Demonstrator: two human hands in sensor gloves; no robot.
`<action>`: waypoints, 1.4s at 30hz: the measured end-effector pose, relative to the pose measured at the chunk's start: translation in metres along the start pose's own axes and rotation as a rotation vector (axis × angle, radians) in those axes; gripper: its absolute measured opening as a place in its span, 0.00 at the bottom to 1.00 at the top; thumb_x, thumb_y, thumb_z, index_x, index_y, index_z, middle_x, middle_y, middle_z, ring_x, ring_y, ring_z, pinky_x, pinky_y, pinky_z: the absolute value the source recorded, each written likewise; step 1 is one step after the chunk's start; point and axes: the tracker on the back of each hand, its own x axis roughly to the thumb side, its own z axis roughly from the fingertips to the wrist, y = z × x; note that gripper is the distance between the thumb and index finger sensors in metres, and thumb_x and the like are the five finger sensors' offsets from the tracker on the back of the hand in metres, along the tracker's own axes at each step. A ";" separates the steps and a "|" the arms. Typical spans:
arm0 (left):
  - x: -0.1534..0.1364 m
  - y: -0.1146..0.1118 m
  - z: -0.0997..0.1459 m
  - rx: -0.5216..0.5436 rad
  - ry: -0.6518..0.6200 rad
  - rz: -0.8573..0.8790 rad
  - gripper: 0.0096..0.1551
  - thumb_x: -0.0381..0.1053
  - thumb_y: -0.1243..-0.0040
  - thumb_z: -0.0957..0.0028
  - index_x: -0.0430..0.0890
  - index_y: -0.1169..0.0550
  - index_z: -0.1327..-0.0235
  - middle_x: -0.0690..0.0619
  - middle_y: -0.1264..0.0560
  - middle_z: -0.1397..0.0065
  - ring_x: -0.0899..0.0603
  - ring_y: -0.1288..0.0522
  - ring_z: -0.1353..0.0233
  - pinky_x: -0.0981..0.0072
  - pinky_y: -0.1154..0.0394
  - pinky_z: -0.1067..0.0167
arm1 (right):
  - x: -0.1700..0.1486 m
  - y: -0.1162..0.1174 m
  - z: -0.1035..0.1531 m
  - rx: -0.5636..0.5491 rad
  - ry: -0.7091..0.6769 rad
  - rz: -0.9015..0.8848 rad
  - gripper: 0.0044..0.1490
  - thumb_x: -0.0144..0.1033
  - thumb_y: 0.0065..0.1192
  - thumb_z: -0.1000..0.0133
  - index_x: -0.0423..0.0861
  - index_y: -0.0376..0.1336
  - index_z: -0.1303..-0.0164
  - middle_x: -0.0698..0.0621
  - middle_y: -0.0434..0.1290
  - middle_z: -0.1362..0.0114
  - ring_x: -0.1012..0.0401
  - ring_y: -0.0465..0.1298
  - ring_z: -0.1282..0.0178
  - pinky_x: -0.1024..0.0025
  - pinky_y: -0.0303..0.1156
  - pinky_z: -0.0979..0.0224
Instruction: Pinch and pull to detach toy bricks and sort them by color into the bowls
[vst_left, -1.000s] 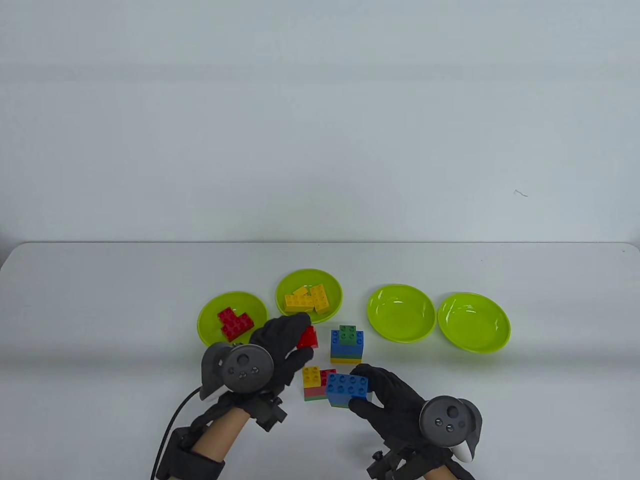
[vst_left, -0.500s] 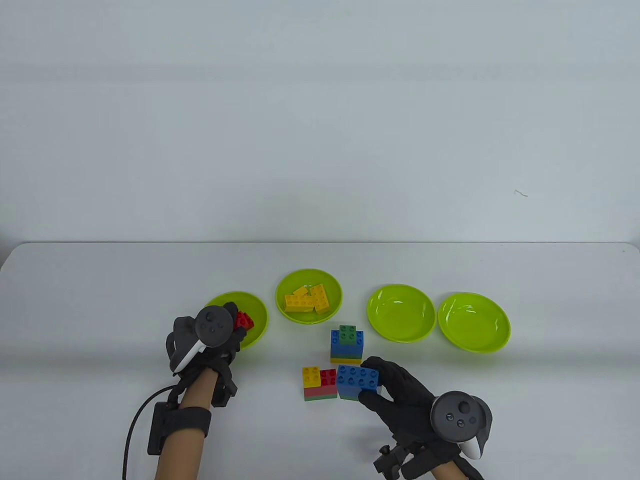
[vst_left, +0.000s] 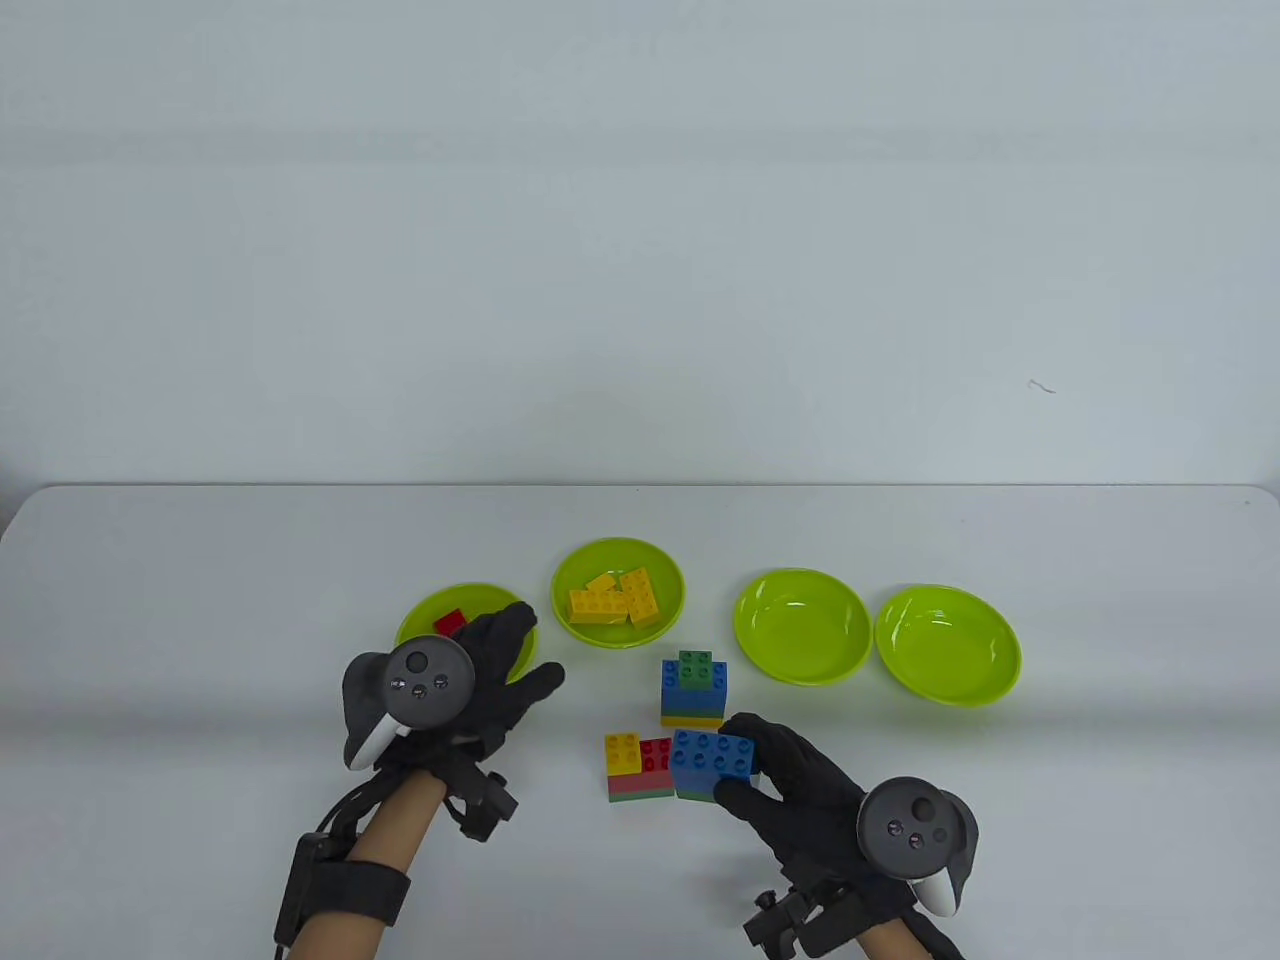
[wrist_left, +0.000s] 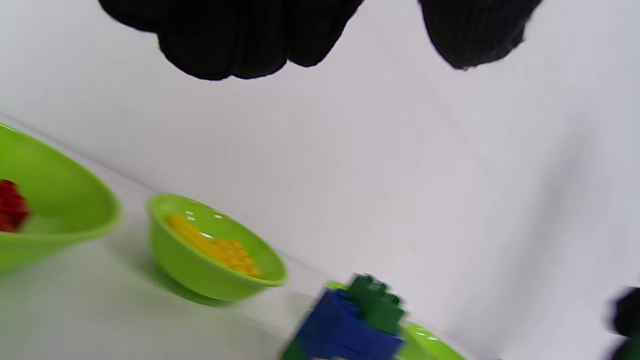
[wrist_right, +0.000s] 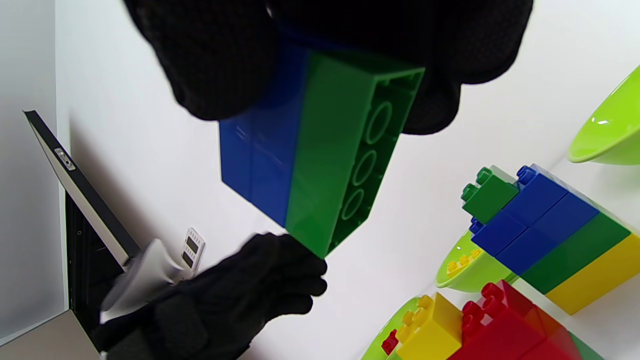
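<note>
Blue-on-green brick pair (vst_left: 712, 764), long axis left-right, sits pinched in the right hand (vst_left: 800, 790); the left hand (vst_left: 480, 675), fingers spread and empty, lies well to its left.

Glossy plastic bowls (vst_left: 801, 625), knitted cloth gloves (vst_left: 790, 790)

Bare table open to your left hand (vst_left: 480, 670) on its right, brick tower (vst_left: 693, 690) ahead, 2 empty bowls (vst_left: 800, 626) unobstructed beyond

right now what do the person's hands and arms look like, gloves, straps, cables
Both the left hand and right hand wear black knit gloves. A dark grey round tracker with small buttons and a white tip sits on each hand's back. Bare forearms, black wrist mounts; the left has a black strap and black cable.
</note>
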 end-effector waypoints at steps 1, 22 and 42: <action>0.013 -0.005 0.005 -0.033 -0.059 0.036 0.48 0.64 0.47 0.45 0.32 0.37 0.23 0.28 0.35 0.25 0.26 0.34 0.28 0.35 0.39 0.31 | 0.001 0.000 0.000 -0.004 0.000 -0.013 0.40 0.44 0.65 0.46 0.38 0.61 0.27 0.38 0.71 0.28 0.44 0.75 0.32 0.46 0.65 0.26; 0.069 -0.078 0.042 0.074 -0.174 0.387 0.41 0.59 0.44 0.47 0.32 0.32 0.30 0.31 0.29 0.33 0.31 0.27 0.35 0.39 0.33 0.37 | 0.016 0.006 0.003 0.003 -0.034 -0.136 0.40 0.45 0.65 0.46 0.38 0.61 0.27 0.38 0.71 0.28 0.45 0.75 0.33 0.46 0.66 0.26; 0.072 -0.074 0.041 0.061 -0.263 0.157 0.39 0.58 0.41 0.51 0.31 0.26 0.36 0.31 0.23 0.40 0.33 0.22 0.42 0.39 0.30 0.41 | 0.027 -0.006 -0.002 0.063 -0.130 0.178 0.38 0.48 0.67 0.48 0.35 0.68 0.35 0.36 0.77 0.37 0.45 0.79 0.42 0.43 0.67 0.30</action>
